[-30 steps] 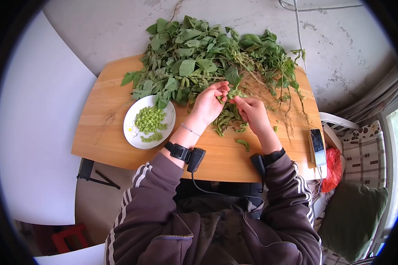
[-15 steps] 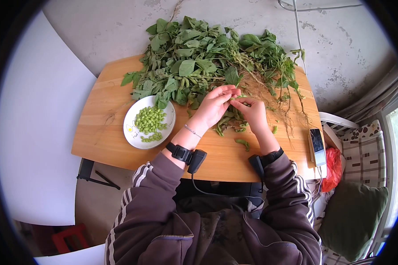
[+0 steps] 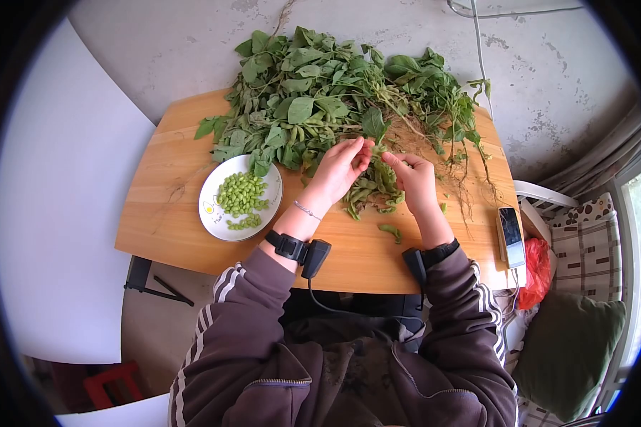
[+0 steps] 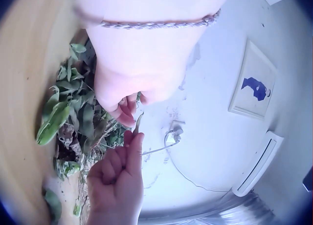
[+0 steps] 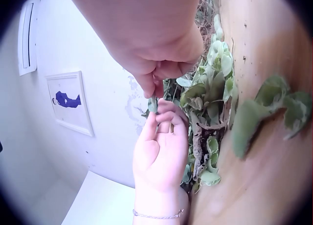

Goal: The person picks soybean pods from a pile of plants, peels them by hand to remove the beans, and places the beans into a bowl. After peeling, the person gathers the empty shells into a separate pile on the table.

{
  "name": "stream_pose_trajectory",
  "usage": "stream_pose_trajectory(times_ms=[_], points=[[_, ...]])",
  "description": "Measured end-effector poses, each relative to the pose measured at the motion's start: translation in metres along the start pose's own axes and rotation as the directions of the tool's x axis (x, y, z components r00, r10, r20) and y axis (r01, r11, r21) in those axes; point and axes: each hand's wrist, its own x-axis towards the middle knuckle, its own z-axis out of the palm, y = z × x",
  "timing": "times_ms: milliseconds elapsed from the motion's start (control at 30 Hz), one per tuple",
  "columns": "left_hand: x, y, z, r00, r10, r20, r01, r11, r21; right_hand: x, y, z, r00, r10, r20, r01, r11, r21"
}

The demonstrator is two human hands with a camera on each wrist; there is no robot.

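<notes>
A green pod [image 5: 153, 106] is pinched between the right thumb and index finger in the right wrist view, with the left fingertips close against its other end. In the head view the right hand [image 3: 414, 179] has its other fingers curled in. My left hand [image 3: 339, 171], palm turned inward, has its fingers curled with the thumb near the fingertips; a bit of green shows by its thumb in the left wrist view. Below both hands lie green pods and husks [image 3: 372, 192]. Shelled green beans [image 3: 241, 192] lie on a white plate [image 3: 214, 222] left of the left hand.
Leafy plants [image 3: 299, 85] cover the back of the wooden table [image 3: 313, 256], with roots [image 3: 466, 178] trailing at right. A single pod [image 3: 390, 231] lies in front of the husks. A phone-like device [image 3: 511, 228] stands at the right edge, beside a red bag [image 3: 535, 274].
Both hands first came closer together, then parted slightly; the right hand is now a little to the right of where it was half a second ago. The plate and plants have stayed put.
</notes>
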Motion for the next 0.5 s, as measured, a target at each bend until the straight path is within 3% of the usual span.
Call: stream_pose_trajectory(times_ms=[67, 200, 300, 400, 500], points=[[-0.004, 0.000, 0.012, 0.992, 0.122, -0.040, -0.101, 0.933, 0.345, 0.000, -0.001, 0.000, 1.000, -0.027, 0.010, 0.027, 0.999, -0.030], [-0.007, 0.003, 0.019, 0.946, 0.322, 0.028, -0.205, 0.528, 0.824, 0.003, 0.004, 0.000, 0.999, -0.040, 0.011, 0.041, 0.995, -0.087], [-0.013, 0.007, 0.029, 0.889, 0.444, 0.114, -0.246, 0.250, 0.936, 0.006, 0.005, -0.004, 0.997, 0.081, 0.015, -0.082, 0.994, 0.070], [-0.014, 0.003, 0.032, 0.834, 0.513, 0.203, -0.362, 0.231, 0.903, 0.005, 0.002, -0.004, 0.973, 0.170, 0.153, -0.199, 0.960, 0.196], [-0.013, 0.000, 0.031, 0.781, 0.529, 0.332, -0.450, 0.109, 0.886, 0.000, -0.003, 0.003, 0.960, 0.204, 0.194, -0.231, 0.965, 0.127]])
